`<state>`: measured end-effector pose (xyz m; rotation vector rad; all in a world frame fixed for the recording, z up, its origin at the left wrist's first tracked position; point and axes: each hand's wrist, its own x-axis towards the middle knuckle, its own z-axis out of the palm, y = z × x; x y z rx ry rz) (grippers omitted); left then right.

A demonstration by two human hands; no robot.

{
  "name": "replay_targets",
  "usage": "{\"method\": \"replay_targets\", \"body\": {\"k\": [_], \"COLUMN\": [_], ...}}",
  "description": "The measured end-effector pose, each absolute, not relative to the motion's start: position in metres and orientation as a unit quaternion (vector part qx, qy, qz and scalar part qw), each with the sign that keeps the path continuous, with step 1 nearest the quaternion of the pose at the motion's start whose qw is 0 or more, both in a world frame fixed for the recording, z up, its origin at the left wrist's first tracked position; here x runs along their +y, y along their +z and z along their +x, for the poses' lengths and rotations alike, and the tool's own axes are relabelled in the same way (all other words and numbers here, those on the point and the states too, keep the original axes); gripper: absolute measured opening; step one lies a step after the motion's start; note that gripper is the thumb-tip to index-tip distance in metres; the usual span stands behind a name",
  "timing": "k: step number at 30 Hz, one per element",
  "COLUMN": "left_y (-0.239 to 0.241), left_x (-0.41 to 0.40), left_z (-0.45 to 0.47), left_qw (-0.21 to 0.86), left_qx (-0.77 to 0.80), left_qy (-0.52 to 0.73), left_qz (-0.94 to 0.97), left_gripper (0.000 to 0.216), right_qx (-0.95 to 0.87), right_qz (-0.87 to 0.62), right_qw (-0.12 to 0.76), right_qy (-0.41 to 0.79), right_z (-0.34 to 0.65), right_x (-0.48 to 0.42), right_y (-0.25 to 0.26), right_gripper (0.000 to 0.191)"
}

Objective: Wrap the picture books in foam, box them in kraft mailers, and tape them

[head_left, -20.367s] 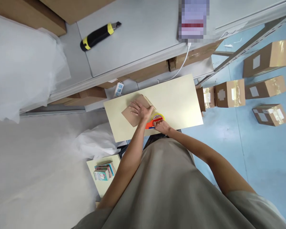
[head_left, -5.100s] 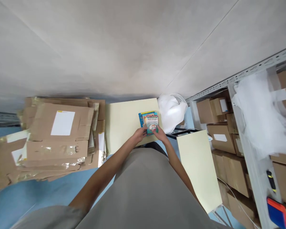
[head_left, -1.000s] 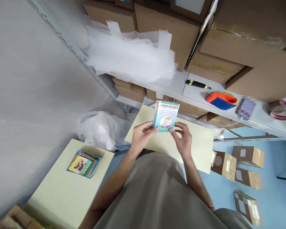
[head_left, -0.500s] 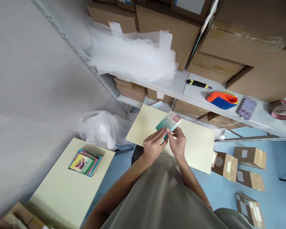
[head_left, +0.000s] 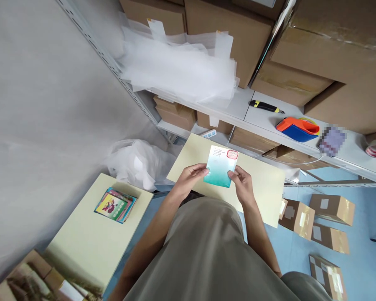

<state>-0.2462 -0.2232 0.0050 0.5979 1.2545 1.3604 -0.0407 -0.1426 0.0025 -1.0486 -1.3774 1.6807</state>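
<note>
Left hand (head_left: 191, 179): pinching the left edge of a thin, square-looking book with a white-to-teal paper cover (head_left: 218, 167).
Right hand (head_left: 242, 183): gripping the opposite edge, thumb on the near face.
Book position: between both hands, over a pale-yellow rectangular table (head_left: 263, 192); I cannot tell whether it touches.
Change: the cartoon front I had a second ago is turned away; the back, with small print and a red-framed patch (head_left: 232, 154), faces me. I judge the back is now readable to the holder.
Pale-yellow side table (head_left: 84, 238): bears a stack of colourful paperback books (head_left: 113, 205).
White translucent plastic bag (head_left: 136, 163): bulging beside the tables; contents indistinct.
Grey metal shelf (head_left: 269, 122): holds a black-and-yellow box cutter (head_left: 265, 106) and an orange-and-blue plastic tape dispenser (head_left: 296, 129).
Brown taped cardboard boxes (head_left: 336, 209): on the blue floor (head_left: 296, 261); contents hidden.
</note>
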Motion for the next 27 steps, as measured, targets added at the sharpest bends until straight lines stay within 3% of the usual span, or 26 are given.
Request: {"method": "replay_targets", "body": {"k": [7,13,17,21,27], "left_y": [0.005,-0.001,-0.009,-0.009,-0.003], "left_x": [-0.229,-0.228,-0.232,-0.235,-0.229], "left_z": [-0.243,-0.232,-0.214,-0.194,-0.198], "left_qw": [0.536,0.449,0.386,0.29,0.336], "left_qx": [0.571,0.639,0.666,0.69,0.625], "left_qy": [0.582,0.58,0.577,0.556,0.571], "left_qz": [0.219,0.23,0.273,0.361,0.413], "left_gripper": [0.059,0.052,0.046,0.033,0.037], "right_qx": [-0.583,-0.679,-0.666,-0.613,-0.528], "right_qz": [-0.403,-0.444,-0.455,-0.473,-0.453], "right_qw": [0.341,0.38,0.313,0.333,0.372], "right_qy": [0.617,0.444,0.502,0.538,0.614], "right_z": [-0.048,-0.059,-0.071,-0.078,-0.067], "right_x": [-0.138,-0.146,-0.161,-0.164,-0.143], "right_y": [-0.002,-0.012,-0.015,-0.02,-0.027], "right_gripper": [0.054,0.042,0.047,0.052,0.051]}}
